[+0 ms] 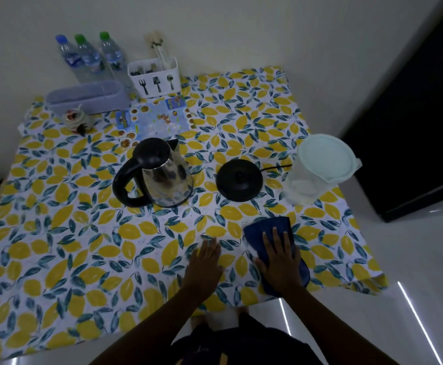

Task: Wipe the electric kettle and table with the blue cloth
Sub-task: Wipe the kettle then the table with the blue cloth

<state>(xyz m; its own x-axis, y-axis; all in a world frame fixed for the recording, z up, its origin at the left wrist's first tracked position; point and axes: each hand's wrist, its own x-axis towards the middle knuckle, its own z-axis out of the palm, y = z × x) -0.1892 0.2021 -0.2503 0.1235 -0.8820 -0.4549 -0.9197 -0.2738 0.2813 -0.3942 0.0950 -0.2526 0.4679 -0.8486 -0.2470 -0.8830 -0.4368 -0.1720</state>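
Your right hand (281, 262) lies flat, fingers spread, pressing the dark blue cloth (275, 233) onto the table near its front edge; your left hand (204, 264) rests open-palmed on the table just beside it, holding nothing. The table wears a white covering printed with yellow lemons and teal leaves (83, 246). Further back, near the middle, stands the stainless-steel electric kettle with black lid and handle (159, 175) (off its stand), then the clear plastic jug with a pale lid (318, 167) and the round black kettle base (239, 180) between them.
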